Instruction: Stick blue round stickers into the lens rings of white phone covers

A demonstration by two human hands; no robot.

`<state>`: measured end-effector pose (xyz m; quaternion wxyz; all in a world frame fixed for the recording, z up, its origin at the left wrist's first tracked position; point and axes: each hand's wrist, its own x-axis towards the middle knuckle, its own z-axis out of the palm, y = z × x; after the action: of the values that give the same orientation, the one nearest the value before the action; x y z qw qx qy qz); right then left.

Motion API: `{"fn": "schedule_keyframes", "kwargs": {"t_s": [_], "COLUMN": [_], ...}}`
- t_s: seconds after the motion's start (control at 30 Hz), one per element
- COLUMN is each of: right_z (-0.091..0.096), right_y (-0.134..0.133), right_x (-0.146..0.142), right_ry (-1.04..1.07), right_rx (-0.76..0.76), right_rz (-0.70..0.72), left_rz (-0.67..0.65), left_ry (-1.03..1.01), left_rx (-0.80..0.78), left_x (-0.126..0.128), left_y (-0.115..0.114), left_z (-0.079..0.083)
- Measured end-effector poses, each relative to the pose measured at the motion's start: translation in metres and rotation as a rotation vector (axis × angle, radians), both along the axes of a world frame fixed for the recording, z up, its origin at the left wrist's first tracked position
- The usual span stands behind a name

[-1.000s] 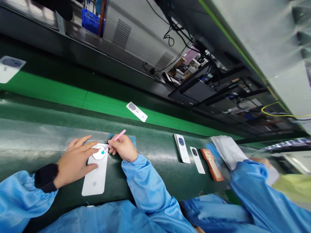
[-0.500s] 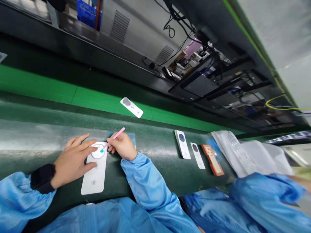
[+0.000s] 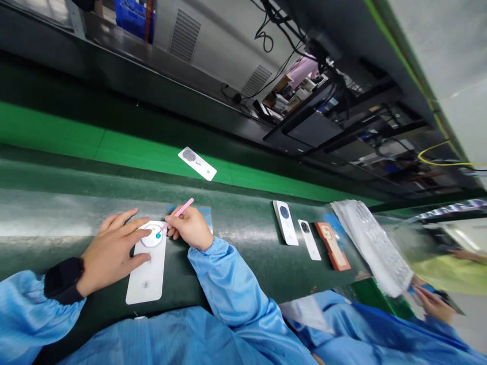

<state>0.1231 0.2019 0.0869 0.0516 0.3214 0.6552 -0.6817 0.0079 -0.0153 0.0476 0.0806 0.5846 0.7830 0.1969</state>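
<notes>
A white rectangular panel [image 3: 146, 276] lies on the dark green bench in front of me, with a round ring part [image 3: 149, 238] near its far end. My left hand [image 3: 112, 251] rests flat on the panel's left edge, fingers spread, index finger on the ring. My right hand [image 3: 190, 228] pinches a thin pink stick [image 3: 181, 209], whose teal tip [image 3: 158, 235] touches the ring. A black watch sits on my left wrist.
Another white panel [image 3: 197, 163] rides on the bright green conveyor belt [image 3: 53, 136]. Two more panels [image 3: 285, 229] and an orange fixture [image 3: 332, 246] lie to the right. A co-worker in a blue sleeve [image 3: 380, 329] holds a white sheet [image 3: 371, 246] at the right.
My hands have stayed on the panel, the stick tip shifting slightly on the ring. The panel on the belt has drifted left. The co-worker's arm has pulled back and down to the right.
</notes>
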Motion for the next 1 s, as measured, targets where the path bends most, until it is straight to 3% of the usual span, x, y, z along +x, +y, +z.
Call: {"fn": "schedule_keyframes", "kwargs": {"t_s": [0.57, 1.0], "right_z": [0.019, 0.026], "right_y": [-0.008, -0.011], "right_x": [-0.006, -0.009], "right_ry": [-0.078, -0.105], "right_rx": [0.037, 0.062], "right_rz": [-0.032, -0.023], "left_rz": [-0.037, -0.068], "left_ry": [0.356, 0.363], "left_rx": [0.285, 0.314], "left_x": [0.002, 0.007], "left_y": [-0.003, 0.0], "left_z": [0.002, 0.013]}}
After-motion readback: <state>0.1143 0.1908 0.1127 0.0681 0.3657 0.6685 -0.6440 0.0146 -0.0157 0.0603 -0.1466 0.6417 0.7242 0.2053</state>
